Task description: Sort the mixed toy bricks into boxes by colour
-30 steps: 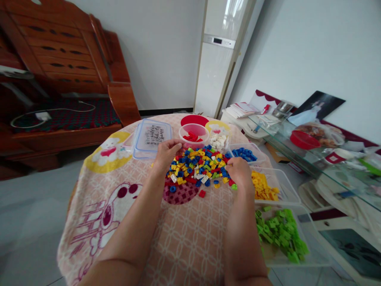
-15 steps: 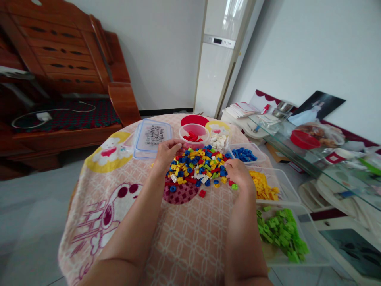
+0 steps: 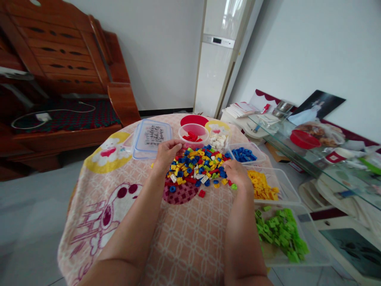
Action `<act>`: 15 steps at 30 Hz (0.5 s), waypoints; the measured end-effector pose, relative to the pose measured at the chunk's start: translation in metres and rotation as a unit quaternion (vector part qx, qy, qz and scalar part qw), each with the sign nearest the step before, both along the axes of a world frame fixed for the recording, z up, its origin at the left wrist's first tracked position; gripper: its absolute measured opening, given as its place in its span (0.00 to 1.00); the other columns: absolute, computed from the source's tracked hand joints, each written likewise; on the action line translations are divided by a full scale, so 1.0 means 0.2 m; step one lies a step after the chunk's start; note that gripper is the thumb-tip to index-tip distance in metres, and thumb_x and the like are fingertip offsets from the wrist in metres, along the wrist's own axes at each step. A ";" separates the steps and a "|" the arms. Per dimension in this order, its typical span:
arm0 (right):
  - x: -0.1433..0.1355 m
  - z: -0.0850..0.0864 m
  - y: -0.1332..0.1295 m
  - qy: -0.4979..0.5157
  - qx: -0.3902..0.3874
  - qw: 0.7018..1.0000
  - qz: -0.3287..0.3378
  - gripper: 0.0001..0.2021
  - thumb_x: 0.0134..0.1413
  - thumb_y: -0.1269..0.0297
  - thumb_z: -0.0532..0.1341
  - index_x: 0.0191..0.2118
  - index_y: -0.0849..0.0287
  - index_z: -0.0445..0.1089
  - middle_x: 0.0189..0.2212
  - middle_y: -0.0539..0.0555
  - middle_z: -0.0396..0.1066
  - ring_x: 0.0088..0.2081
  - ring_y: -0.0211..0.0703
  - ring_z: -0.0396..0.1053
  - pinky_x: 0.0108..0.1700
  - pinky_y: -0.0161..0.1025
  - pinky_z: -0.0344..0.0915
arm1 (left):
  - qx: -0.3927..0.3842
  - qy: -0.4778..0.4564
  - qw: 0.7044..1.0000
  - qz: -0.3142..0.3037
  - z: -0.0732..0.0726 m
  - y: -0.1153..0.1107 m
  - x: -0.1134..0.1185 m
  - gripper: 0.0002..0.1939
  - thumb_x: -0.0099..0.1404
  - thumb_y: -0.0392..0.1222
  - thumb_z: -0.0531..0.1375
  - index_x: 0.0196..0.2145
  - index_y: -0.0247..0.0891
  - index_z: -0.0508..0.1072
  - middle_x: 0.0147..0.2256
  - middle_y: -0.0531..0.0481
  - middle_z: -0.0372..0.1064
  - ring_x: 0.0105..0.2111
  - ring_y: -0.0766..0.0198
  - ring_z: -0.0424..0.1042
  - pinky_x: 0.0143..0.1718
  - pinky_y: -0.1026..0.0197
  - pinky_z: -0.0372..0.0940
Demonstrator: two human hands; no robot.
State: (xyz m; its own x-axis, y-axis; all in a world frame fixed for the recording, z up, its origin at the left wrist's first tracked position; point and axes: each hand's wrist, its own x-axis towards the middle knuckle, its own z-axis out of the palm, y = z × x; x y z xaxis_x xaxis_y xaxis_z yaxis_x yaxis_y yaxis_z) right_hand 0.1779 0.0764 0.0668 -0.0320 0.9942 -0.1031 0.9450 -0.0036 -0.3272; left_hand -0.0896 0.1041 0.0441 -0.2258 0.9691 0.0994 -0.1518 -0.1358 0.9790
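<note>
A mixed pile of toy building bricks [image 3: 198, 167] in red, blue, yellow, green and white lies on the tablecloth between my hands. My left hand [image 3: 167, 153] is at the pile's left edge, thumb and fingers pinched together; whatever they hold is too small to make out. At the right edge my right hand [image 3: 237, 172] has its fingers curled in against the bricks, and their tips are partly hidden. Just beyond the pile stands a round tub [image 3: 193, 126] with red bricks inside. White bricks [image 3: 218, 141] sit to the right of that tub.
On the right are clear containers of blue bricks [image 3: 244, 155], yellow bricks [image 3: 262, 186] and green bricks [image 3: 284, 234]. A blue-rimmed lid [image 3: 153, 137] with writing lies at the back left, and a red round lid [image 3: 195, 120] behind the tub. A cluttered glass shelf [image 3: 315, 159] stands right of the table.
Hardly anything differs. My right hand has shifted very slightly to the left at the edge of the pile; my left hand stays in place.
</note>
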 end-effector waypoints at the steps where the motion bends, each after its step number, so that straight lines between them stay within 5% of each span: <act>1: 0.00 -0.01 0.00 0.004 0.003 1.000 -0.004 0.17 0.68 0.68 0.54 0.35 0.56 0.80 0.30 0.54 0.80 0.31 0.42 0.76 0.33 0.34 0.59 | 0.000 -0.001 1.000 -0.001 0.00 0.00 0.00 0.14 0.50 0.45 0.69 0.33 0.34 0.81 0.28 0.48 0.78 0.26 0.65 0.75 0.32 0.62 0.72; 8: 0.02 -0.07 0.04 0.064 0.077 0.995 -0.028 0.18 0.66 0.70 0.52 0.38 0.57 0.82 0.30 0.55 0.80 0.34 0.46 0.77 0.38 0.36 0.65 | -0.001 -0.005 1.000 0.001 0.01 -0.01 0.00 0.15 0.49 0.46 0.70 0.33 0.34 0.82 0.29 0.48 0.79 0.26 0.65 0.74 0.32 0.63 0.72; 15: 0.03 -0.04 0.06 0.134 0.188 0.969 -0.088 0.20 0.64 0.67 0.51 0.45 0.62 0.82 0.37 0.61 0.82 0.42 0.51 0.77 0.47 0.40 0.69 | 0.001 -0.002 1.000 0.000 0.01 0.00 0.00 0.15 0.49 0.47 0.70 0.33 0.34 0.82 0.27 0.48 0.78 0.26 0.64 0.75 0.31 0.63 0.72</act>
State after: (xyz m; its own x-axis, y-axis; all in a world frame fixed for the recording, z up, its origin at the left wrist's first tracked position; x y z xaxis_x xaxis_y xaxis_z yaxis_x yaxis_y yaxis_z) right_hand 0.1845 0.0890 0.0588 0.1663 0.9522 0.2563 0.8217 0.0100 -0.5699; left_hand -0.0897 0.1032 0.0461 -0.2258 0.9690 0.1007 -0.1556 -0.1379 0.9782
